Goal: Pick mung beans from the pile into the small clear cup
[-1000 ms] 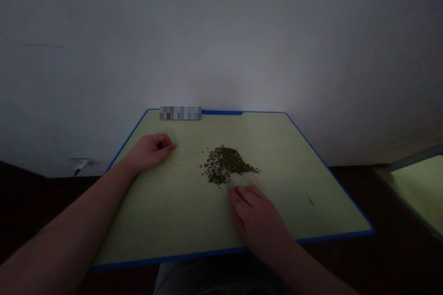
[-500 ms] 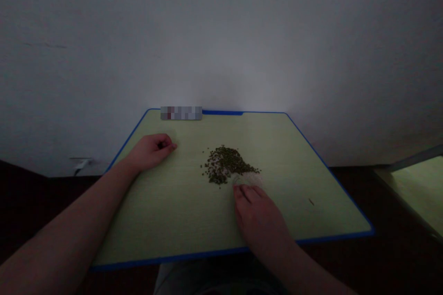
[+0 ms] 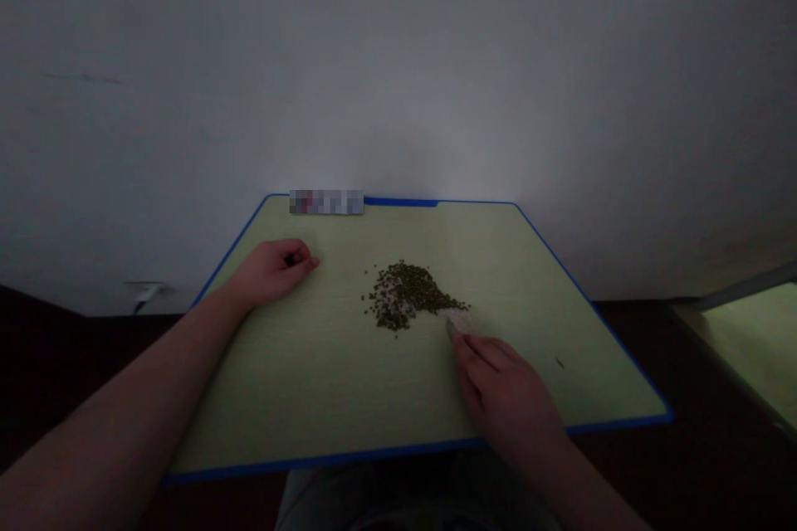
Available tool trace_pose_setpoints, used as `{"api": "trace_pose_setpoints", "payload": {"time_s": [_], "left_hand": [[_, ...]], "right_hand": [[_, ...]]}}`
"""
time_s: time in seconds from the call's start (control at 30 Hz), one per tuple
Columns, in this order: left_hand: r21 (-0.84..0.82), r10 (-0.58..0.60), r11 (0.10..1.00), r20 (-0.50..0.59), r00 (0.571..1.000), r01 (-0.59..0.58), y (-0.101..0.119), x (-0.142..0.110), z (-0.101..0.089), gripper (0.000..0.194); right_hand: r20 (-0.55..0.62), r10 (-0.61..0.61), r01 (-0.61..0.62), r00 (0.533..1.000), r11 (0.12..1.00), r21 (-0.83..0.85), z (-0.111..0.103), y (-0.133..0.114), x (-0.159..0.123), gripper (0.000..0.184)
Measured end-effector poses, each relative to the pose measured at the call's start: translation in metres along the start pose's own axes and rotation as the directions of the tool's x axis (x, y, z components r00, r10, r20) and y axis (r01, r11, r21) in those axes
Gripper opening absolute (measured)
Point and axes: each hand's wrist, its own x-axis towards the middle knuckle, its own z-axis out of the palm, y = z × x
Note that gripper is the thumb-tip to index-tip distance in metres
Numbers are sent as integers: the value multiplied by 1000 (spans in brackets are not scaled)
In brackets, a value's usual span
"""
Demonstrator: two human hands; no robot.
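A pile of small dark green beans point(image 3: 414, 286) lies spread on the pale table, with whitish grains point(image 3: 389, 296) showing among them on the left side. Another whitish patch point(image 3: 459, 318) lies at the pile's lower right, just beyond my right fingertips. My right hand point(image 3: 501, 377) is closed, its thumb and fingers pinching a small greyish thing point(image 3: 452, 327) that points at this patch; most of it is hidden by the fingers. To the left of the pile, my left hand point(image 3: 272, 272) rests on the table with its fingers curled in, thumb against forefinger. Whatever may be inside is hidden.
The table point(image 3: 324, 398) has a blue edge and stands against a grey wall point(image 3: 398, 83). A blurred-out label strip point(image 3: 326, 202) sits at its back left edge. A thin brown sliver point(image 3: 559, 362) lies at the right. Another pale surface point(image 3: 753, 340) stands beyond the right side.
My right hand has moved right and slightly toward me, away from the pile, and the greyish thing in its fingers shows more plainly. The left hand stays put.
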Motion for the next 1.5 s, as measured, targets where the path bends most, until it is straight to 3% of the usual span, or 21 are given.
{"api": "trace_pose_setpoints", "payload": {"time_s": [0.27, 0.47, 0.77, 0.93, 1.17, 1.5], "left_hand": [[10, -7, 1000, -8, 1000, 7, -2, 1, 0, 33], [3, -10, 1000, -7, 1000, 10, -1, 1, 0, 31], [-19, -31, 999, -6, 999, 31, 5, -1, -1, 29], [-4, -19, 1000, -5, 1000, 19, 5, 0, -1, 29], [-30, -9, 1000, -11, 1000, 9, 5, 0, -1, 29], [-16, -29, 999, 3, 1000, 29, 5, 0, -2, 29]], "right_hand": [[-118, 99, -74, 988, 977, 201, -15, 13, -1, 26], [-45, 105, -85, 993, 940, 331, -16, 3, 8, 25], [-11, 1, 3, 1000, 932, 362, -1, -3, 34, 28], [-20, -60, 63, 998, 912, 405, -2, -10, 33, 27], [-38, 2, 11, 999, 936, 353, -2, 0, 33, 27], [34, -6, -8, 999, 925, 380, 1, -7, 66, 29]]}}
